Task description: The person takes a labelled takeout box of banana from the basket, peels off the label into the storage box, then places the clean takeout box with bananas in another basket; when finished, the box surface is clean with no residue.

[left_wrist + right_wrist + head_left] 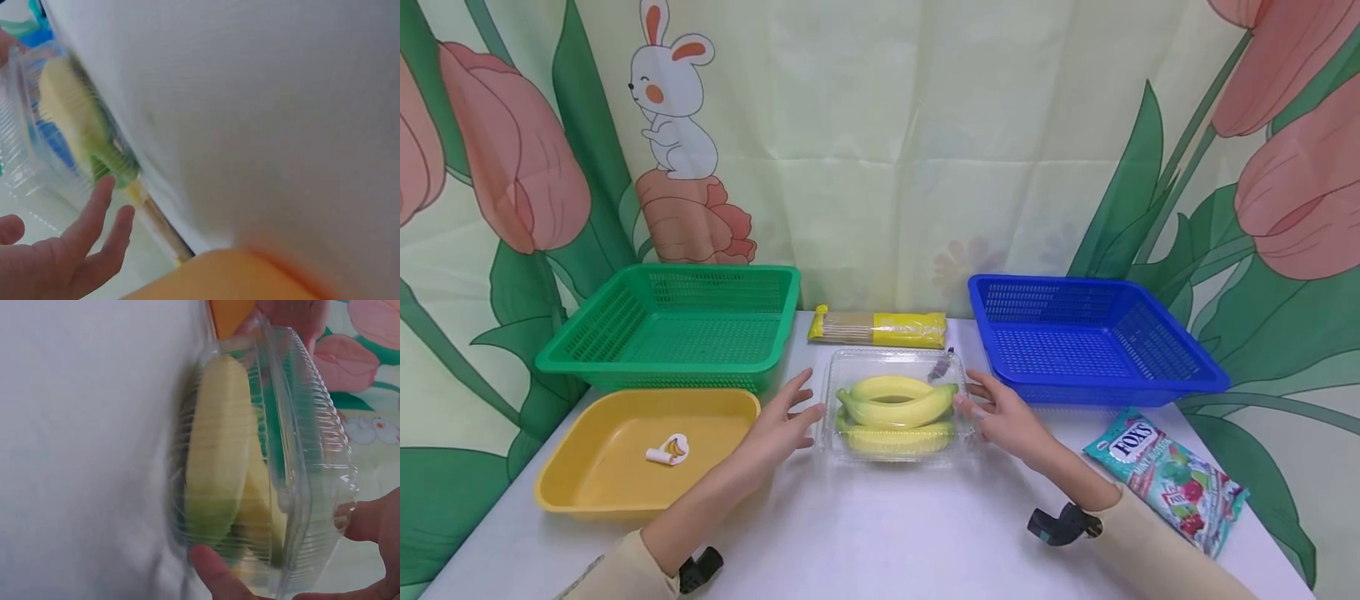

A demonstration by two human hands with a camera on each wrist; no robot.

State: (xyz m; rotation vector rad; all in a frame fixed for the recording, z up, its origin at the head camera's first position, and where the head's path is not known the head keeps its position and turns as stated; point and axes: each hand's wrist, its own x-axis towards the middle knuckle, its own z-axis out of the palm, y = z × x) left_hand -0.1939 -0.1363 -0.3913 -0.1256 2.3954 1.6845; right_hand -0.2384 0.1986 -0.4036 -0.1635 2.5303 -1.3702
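A clear plastic clamshell box [898,454] with a ribbed base sits on the white table, its lid down. Yellow-green bananas [895,412] show inside it. My left hand [778,429] is spread beside the box's left side, a small gap between its fingertips and the plastic. On the other side, my right hand [1003,417] reaches the right edge with loosely extended fingers. In the right wrist view, its thumb overlaps the lid and a fingertip [209,565] lies right at the base of the box.
A green basket [662,375] and a yellow tray [561,496] with a banana picture [676,448] stand left. Behind the box lies a yellow packet of thin sticks [880,329]. A blue basket [1112,392] and a Fox's candy bag [1172,483] are on the right.
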